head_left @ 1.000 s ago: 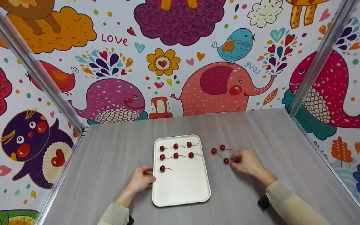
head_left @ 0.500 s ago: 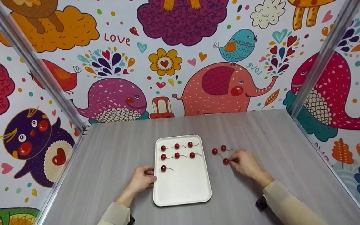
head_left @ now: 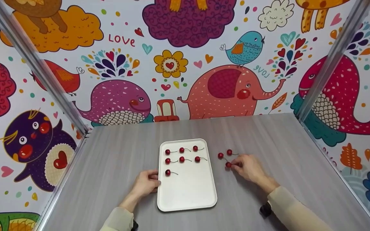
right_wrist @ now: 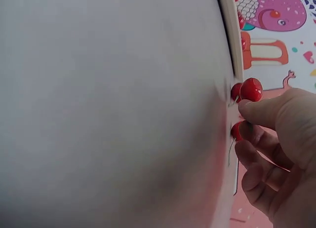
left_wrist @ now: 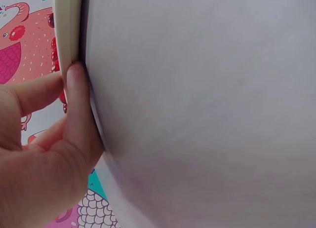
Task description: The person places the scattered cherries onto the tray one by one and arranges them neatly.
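A white rectangular tray (head_left: pixel 187 189) lies on the table, with several red cherries (head_left: pixel 181 159) in rows across its far half. At its left rim, my left hand (head_left: pixel 145 184) holds the edge; in the left wrist view a thumb and finger (left_wrist: pixel 78 104) meet the rim. To the right of the tray, my right hand (head_left: pixel 249 168) pinches one cherry (head_left: pixel 228 164) between thumb and finger. The right wrist view has this cherry (right_wrist: pixel 251 90) just beyond the thumb tip, its stem mostly hidden by the fingers. Two loose cherries (head_left: pixel 220 155) lie just beyond that hand.
The grey wood-grain table (head_left: pixel 117 150) surrounds the tray. Behind it stands a wall (head_left: pixel 169 96) printed with cartoon animals. Metal posts (head_left: pixel 320 67) rise at the table's far corners.
My right hand has moved slightly left toward the tray, bringing the pinched cherry along. The left hand stays at the tray's rim, and the cherries on the tray keep their places.
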`<state>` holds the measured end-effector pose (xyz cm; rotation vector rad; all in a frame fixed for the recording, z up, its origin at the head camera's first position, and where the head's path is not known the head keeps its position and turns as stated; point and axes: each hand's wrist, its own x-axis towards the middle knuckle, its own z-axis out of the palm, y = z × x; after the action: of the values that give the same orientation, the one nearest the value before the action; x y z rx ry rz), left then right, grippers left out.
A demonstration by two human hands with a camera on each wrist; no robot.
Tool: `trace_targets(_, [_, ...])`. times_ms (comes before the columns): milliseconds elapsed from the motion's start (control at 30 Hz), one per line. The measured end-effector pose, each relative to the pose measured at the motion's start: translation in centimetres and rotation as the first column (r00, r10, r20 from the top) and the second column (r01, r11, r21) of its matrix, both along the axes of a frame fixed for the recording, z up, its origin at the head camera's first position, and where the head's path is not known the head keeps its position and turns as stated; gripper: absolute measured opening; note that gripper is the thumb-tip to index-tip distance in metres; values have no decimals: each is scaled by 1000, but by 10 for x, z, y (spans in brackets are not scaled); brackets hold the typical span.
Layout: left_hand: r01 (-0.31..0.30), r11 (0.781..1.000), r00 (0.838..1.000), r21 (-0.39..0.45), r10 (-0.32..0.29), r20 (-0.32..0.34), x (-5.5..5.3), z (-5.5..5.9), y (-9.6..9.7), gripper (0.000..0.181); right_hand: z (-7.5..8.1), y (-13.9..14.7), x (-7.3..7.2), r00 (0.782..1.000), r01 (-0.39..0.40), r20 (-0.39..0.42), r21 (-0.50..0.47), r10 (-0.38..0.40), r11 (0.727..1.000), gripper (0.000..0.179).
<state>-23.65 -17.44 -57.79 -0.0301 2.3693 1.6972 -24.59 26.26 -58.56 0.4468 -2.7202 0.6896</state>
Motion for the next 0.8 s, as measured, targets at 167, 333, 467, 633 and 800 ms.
trace_targets(167, [-4, 1000, 1000, 5, 4, 0, 0, 0, 0, 54, 6, -15, -4, 999, -39, -29, -9, 39, 999, 8])
trace_targets(333, [-9, 1000, 1000, 4, 9, -7, 0, 0, 0, 53, 14, -33, -12, 996, -74, -47, -36, 73, 997, 7])
trace_targets(467, [-6, 1000, 1000, 7, 6, -5, 0, -1, 0, 53, 19, -49, -19, 993, -115, -45, -69, 112, 991, 7])
trace_targets(633, [0, 1000, 1000, 19, 0, 5, 0, -1, 0, 55, 23, -68, -26, 987, -161, -14, -108, 161, 981, 8])
trace_targets(800, [-3, 1000, 1000, 27, 3, -4, 0, -1, 0, 55, 27, -87, -31, 980, -196, 12, -98, 198, 976, 4])
